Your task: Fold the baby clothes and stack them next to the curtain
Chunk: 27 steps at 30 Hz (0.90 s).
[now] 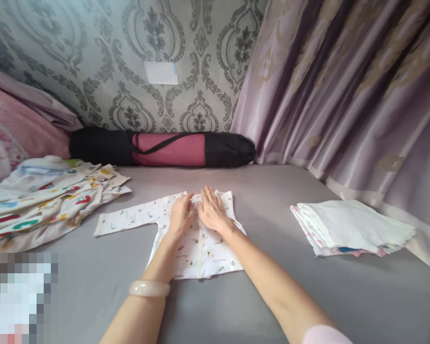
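A small white printed shirt [189, 253] lies flat on the grey sheet [272, 306]. Its left-side sleeve stretches out toward the left, while the right-side sleeve does not show spread out. My left hand [182, 212] rests on the upper chest of the shirt, left of the front seam, with its fingers bent and partly hidden. Just right of the seam, my right hand [212, 210] lies palm down on the cloth, fingers stretched toward the collar. A pale bangle [149, 288] circles my left wrist.
A heap of patterned clothes [57, 200] lies at the left. At the right is a stack of folded white clothes [354, 224]. A black and pink rolled bag [172, 149] lies along the wall; curtains [326, 95] hang at the right.
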Each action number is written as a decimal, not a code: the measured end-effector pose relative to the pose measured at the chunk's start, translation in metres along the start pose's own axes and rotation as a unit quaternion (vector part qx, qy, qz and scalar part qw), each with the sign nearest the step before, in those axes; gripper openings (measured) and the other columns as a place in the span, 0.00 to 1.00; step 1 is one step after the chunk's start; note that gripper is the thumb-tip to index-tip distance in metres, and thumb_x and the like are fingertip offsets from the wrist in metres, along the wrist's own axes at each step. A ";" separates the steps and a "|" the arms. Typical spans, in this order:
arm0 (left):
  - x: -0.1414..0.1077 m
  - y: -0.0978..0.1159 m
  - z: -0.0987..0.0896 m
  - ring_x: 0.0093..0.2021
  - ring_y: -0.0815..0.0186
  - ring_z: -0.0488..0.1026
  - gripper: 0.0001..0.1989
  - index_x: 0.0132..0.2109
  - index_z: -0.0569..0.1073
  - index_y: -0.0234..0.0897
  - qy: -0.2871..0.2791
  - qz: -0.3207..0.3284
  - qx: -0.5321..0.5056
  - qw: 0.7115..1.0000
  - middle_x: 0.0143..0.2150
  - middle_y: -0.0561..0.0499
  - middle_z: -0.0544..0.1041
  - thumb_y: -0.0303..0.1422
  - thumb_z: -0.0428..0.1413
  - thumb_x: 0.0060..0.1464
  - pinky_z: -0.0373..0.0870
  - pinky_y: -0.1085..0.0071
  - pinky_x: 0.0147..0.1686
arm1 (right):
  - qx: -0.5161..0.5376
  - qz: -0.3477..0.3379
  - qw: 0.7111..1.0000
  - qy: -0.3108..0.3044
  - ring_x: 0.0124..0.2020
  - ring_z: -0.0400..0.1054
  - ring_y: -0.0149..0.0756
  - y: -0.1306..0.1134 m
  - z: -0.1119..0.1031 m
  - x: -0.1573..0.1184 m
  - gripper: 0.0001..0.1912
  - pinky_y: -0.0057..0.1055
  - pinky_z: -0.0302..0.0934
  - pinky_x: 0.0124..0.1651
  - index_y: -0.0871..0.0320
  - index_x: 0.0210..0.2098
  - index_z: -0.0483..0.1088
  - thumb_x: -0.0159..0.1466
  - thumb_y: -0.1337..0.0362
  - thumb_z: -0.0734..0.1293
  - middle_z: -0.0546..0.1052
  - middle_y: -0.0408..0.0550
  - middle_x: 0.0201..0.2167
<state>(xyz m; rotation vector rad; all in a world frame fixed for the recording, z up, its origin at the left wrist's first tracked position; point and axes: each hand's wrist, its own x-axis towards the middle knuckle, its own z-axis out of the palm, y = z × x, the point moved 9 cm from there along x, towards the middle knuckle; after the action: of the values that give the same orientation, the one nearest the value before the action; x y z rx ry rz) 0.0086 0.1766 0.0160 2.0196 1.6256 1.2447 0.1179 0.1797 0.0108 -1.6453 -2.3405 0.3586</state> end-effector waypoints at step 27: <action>-0.011 -0.019 0.023 0.68 0.50 0.52 0.24 0.60 0.66 0.30 -0.194 -0.086 0.020 0.977 0.66 0.33 0.60 0.31 0.49 0.56 0.47 0.53 0.64 | -0.087 0.119 0.989 -0.012 0.70 0.32 0.46 0.086 -0.002 -0.005 0.35 0.38 0.29 0.68 0.76 0.67 0.45 0.70 0.54 0.45 0.45 0.62 0.69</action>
<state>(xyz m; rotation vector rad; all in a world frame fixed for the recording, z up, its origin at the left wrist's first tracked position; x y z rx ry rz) 0.0134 0.1803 -0.0154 1.9424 1.5987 0.7079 0.1964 0.2031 -0.0170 -2.0215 -2.2524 0.2253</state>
